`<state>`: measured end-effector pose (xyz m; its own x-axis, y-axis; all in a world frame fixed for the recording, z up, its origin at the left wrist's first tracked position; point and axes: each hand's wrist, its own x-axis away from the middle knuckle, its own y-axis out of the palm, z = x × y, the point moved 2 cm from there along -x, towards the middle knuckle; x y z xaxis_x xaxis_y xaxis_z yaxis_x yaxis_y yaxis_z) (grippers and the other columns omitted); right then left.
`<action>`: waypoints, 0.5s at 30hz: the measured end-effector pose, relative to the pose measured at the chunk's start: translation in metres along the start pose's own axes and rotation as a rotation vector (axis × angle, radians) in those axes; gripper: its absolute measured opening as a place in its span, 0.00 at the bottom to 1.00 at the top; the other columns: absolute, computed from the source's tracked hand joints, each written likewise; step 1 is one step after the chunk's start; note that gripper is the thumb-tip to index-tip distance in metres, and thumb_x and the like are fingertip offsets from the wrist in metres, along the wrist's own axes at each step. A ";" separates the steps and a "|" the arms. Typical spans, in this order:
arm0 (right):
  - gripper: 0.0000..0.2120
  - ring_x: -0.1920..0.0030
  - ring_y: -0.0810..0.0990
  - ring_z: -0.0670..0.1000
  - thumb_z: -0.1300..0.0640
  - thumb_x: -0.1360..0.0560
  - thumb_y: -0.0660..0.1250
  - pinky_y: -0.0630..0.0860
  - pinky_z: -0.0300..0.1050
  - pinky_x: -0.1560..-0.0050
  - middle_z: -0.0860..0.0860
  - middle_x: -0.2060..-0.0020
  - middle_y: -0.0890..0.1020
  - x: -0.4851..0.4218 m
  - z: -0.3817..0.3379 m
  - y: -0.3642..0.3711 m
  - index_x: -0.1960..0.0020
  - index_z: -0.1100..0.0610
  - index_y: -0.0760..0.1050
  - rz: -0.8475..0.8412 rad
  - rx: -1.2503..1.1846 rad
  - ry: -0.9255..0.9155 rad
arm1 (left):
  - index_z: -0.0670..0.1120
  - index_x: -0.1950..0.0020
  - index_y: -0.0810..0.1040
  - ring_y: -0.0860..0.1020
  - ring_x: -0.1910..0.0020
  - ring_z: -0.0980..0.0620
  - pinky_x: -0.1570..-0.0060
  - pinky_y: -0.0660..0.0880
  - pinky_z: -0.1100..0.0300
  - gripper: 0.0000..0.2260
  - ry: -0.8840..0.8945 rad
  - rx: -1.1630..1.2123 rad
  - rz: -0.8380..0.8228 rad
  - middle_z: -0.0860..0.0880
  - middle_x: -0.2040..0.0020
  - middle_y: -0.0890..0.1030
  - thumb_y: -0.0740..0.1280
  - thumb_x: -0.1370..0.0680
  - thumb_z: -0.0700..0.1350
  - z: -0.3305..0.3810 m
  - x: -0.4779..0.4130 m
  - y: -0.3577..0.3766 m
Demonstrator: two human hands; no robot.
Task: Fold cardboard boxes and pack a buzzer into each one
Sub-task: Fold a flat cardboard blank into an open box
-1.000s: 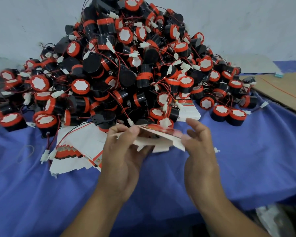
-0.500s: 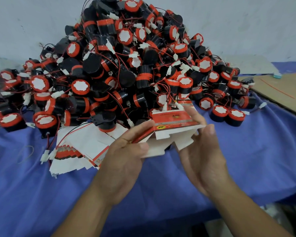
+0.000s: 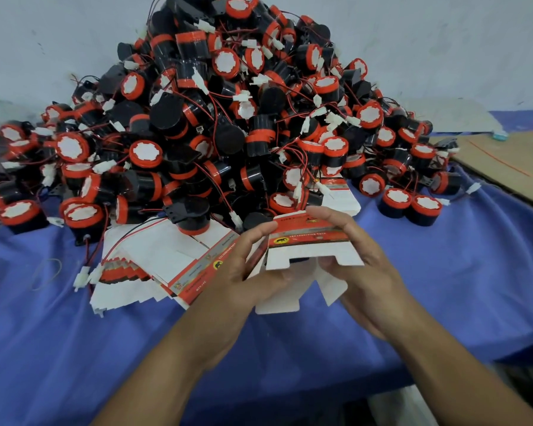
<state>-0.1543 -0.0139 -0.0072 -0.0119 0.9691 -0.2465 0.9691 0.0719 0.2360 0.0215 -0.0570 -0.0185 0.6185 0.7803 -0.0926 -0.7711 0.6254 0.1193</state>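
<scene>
A white cardboard box (image 3: pixel 308 241) with a red and grey printed band is held between both hands above the blue cloth, partly opened, its white end flaps hanging toward me. My left hand (image 3: pixel 237 272) grips its left side with the thumb on top. My right hand (image 3: pixel 363 265) holds the right side, fingers curled over the top edge. Behind them rises a big heap of black and red buzzers (image 3: pixel 228 118) with red wires and white plugs. A fanned stack of flat unfolded boxes (image 3: pixel 154 259) lies left of my hands.
The table is covered in a blue cloth (image 3: pixel 74 348). A brown cardboard sheet (image 3: pixel 505 161) lies at the right edge, a white wall (image 3: pixel 43 41) stands behind the heap. Two buzzers (image 3: pixel 410 207) stand apart at the right. A rubber band (image 3: pixel 46 273) lies far left.
The flat box blank has been pushed open into a sleeve and turned so its printed band faces up. Both hands moved slightly down and toward me with it.
</scene>
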 end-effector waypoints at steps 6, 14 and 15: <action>0.33 0.34 0.78 0.58 0.66 0.34 0.65 0.77 0.54 0.36 0.52 0.37 0.81 -0.001 0.003 -0.007 0.31 0.47 0.76 -0.065 0.050 0.007 | 0.67 0.32 0.68 0.78 0.39 0.54 0.47 0.78 0.59 0.22 0.013 -0.238 0.085 0.65 0.40 0.78 0.70 0.24 0.60 -0.009 -0.003 -0.003; 0.28 0.37 0.80 0.58 0.63 0.35 0.63 0.75 0.60 0.35 0.56 0.39 0.81 -0.009 0.023 0.009 0.37 0.50 0.79 0.050 0.074 0.050 | 0.60 0.39 0.78 0.79 0.44 0.54 0.52 0.75 0.65 0.14 0.245 -0.223 0.237 0.55 0.43 0.81 0.62 0.23 0.52 -0.004 -0.004 0.005; 0.24 0.40 0.81 0.58 0.62 0.34 0.64 0.76 0.59 0.39 0.57 0.42 0.83 -0.012 0.024 0.010 0.39 0.51 0.80 0.111 0.049 0.047 | 0.59 0.38 0.78 0.79 0.42 0.54 0.50 0.75 0.65 0.15 0.244 -0.245 0.244 0.56 0.42 0.80 0.61 0.24 0.54 -0.004 -0.004 0.008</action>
<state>-0.1387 -0.0300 -0.0244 0.0859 0.9804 -0.1771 0.9759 -0.0471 0.2131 0.0121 -0.0547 -0.0215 0.3823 0.8650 -0.3251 -0.9218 0.3814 -0.0690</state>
